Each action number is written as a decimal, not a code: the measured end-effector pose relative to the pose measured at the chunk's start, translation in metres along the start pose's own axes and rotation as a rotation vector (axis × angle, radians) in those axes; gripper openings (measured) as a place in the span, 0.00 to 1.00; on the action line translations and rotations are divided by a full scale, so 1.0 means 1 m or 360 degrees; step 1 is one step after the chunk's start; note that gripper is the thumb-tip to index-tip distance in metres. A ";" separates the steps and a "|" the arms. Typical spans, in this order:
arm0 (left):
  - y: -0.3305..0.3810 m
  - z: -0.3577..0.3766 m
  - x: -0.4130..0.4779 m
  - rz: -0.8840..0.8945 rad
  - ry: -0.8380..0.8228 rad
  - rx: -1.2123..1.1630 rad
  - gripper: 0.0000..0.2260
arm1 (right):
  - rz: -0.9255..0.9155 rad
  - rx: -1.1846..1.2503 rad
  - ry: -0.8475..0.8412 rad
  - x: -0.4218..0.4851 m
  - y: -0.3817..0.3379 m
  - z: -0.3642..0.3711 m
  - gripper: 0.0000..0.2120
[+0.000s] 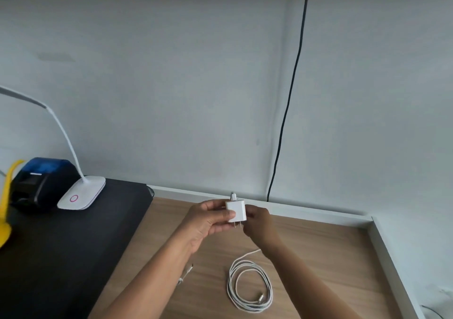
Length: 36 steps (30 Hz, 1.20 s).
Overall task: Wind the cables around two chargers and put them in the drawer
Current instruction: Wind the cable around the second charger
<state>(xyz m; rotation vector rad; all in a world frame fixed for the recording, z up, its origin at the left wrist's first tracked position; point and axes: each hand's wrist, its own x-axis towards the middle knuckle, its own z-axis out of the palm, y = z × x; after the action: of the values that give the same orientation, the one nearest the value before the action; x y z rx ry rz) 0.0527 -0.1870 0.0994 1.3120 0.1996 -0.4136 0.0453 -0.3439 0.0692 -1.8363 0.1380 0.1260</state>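
Coiled in loose loops on the wooden desk (pixel 318 257), a white cable (pixel 250 286) lies at the lower centre of the frame, its metal plug end resting inside the coil. One strand runs up from the coil toward the underside of the right wrist, where it passes out of sight. To the left of the coil, partly hidden by the left forearm, a second cable end (pixel 186 269) lies on the wood. Above them, near the middle of the frame, both hands meet around a white charger (pixel 236 212) held in the air over the desk, prongs pointing down and a small connector (pixel 233 196) sticking up from its top. The left hand (pixel 208 220) grips the charger, with the thumb across its front face and the fingers behind. The right hand (pixel 259 223) is curled against the charger's right edge; I cannot tell whether it pinches the charger or the cable. At the left, a black mat (pixel 61 257) carries a white desk lamp (pixel 82 196), a black and blue device (pixel 41 181) and a yellow object (pixel 5 208) at the frame's edge. A black wire (pixel 291 98) hangs down the pale wall to the desk's far edge.
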 end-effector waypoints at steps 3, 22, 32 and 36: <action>-0.002 0.004 0.008 0.0040 0.0133 0.0073 0.15 | -0.0048 0.0100 -0.0031 -0.004 0.003 -0.004 0.12; 0.001 0.019 0.018 0.0284 0.0279 0.0146 0.11 | -0.0012 0.0148 0.0150 -0.025 0.000 -0.003 0.17; 0.013 -0.009 0.017 0.0416 0.0264 0.0616 0.19 | -0.0112 -0.0018 0.0209 -0.040 -0.021 0.003 0.08; 0.013 -0.017 0.014 0.0428 0.0205 0.0747 0.18 | -0.0172 -0.0119 0.0208 -0.039 -0.036 -0.005 0.09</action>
<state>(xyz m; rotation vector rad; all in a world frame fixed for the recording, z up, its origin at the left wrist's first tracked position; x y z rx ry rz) 0.0720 -0.1707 0.1017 1.8030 0.0299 -0.1479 0.0129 -0.3380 0.1111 -1.9226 0.1261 -0.0654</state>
